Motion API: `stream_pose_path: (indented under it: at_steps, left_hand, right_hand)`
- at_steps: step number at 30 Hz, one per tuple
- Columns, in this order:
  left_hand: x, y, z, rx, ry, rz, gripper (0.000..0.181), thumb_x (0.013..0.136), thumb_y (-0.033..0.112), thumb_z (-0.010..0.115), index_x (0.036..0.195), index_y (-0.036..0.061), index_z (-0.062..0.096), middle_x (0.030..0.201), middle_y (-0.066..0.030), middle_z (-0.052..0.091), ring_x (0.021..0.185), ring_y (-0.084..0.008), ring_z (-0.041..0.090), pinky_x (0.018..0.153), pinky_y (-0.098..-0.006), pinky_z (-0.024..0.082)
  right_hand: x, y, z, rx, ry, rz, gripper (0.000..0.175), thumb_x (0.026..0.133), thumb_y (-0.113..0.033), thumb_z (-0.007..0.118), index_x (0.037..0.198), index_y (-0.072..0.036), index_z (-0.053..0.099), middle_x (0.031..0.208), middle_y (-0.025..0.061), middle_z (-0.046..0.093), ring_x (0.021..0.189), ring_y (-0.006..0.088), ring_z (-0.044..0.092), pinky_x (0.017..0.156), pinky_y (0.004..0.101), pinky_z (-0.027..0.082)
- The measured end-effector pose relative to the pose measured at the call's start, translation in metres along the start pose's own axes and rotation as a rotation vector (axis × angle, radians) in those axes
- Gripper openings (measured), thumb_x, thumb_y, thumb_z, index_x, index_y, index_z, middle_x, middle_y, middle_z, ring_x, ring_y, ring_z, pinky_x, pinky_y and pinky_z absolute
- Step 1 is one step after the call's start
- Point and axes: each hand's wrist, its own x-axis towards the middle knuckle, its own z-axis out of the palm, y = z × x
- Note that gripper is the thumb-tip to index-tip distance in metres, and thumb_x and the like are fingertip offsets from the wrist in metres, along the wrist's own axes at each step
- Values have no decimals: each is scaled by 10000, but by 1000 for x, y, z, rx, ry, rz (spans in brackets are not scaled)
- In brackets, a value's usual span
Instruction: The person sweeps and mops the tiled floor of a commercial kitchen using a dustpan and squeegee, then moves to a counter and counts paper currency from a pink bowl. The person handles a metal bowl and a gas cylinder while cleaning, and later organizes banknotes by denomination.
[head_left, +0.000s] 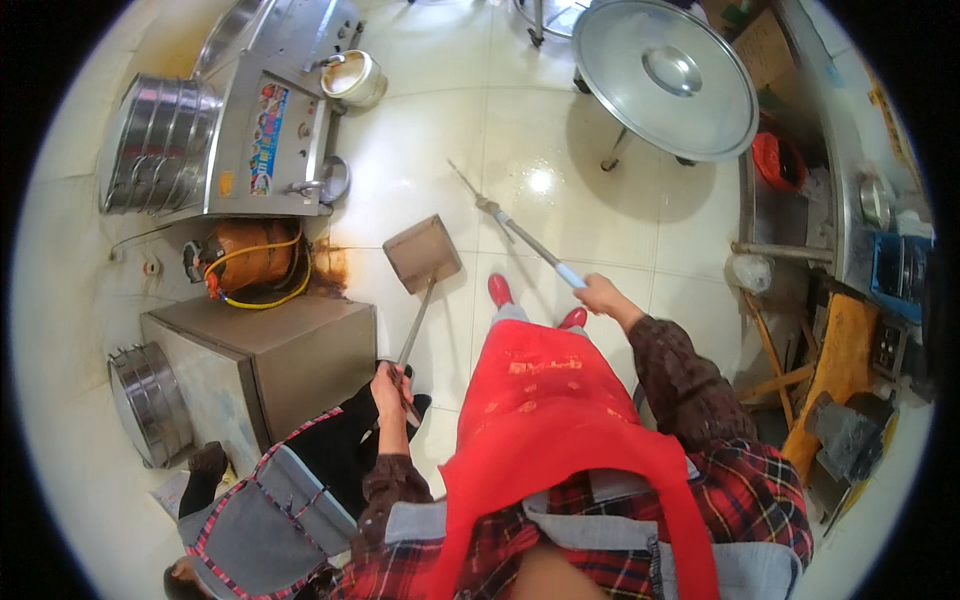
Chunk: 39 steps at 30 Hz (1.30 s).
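My left hand is closed around the handle of a long-handled dustpan, whose brownish pan lies over the tiled floor ahead and to the left. With my right hand I grip the light blue end of a pole, a broom or similar floor tool. Its far end, with a knobbly joint and a thin, flat head seen nearly edge-on, reaches to the floor right of the dustpan; the kind of head cannot be told. The two tools stand apart. Below them are my red shoes and red apron.
A person in a grey apron is close at my lower left, beside a metal cabinet. Left stand a steel steamer unit, an orange gas cylinder and a white bucket. A round metal lid tops a wheeled stand ahead right.
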Motion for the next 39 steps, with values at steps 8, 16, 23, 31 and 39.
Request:
stream_pose_path:
  at_steps: [8,16,23,31,39]
  left_hand:
    - [-3,-7,-51,-95,57,-39,341,867,335,421,745,32,518,553,-91,516,297,-163,389,282,-266,304]
    - [34,14,-89,59,26,-38,308,877,297,432,782,25,540,570,-88,528,314,-142,400,301,-255,312]
    - [82,35,-100,212,-88,1,328,883,310,415,768,31,543,553,-72,519,308,-140,401,299,-256,314]
    - [120,69,-88,344,-213,39,322,883,290,419,757,19,540,522,-79,519,299,-145,413,281,-267,294]
    - [161,86,-45,986,-474,268,327,872,322,463,788,28,577,550,-63,513,395,-149,470,372,-304,364]
  right_hand:
    - [204,-163,127,158,-96,-50,186,723,-115,557,716,68,586,581,141,587,466,227,585,421,341,459]
    - [266,-198,147,472,-104,30,162,740,-43,530,899,-27,559,616,61,521,481,144,505,388,291,408]
    - [189,-158,87,623,36,151,161,764,-50,523,919,-29,562,588,38,496,420,109,453,359,248,373]
    - [67,-79,64,467,182,148,330,747,-108,574,1066,-22,571,614,55,546,432,120,485,371,264,384]
    - [-150,52,113,479,432,182,540,760,-99,579,1288,-123,469,614,5,534,446,95,474,395,264,384]
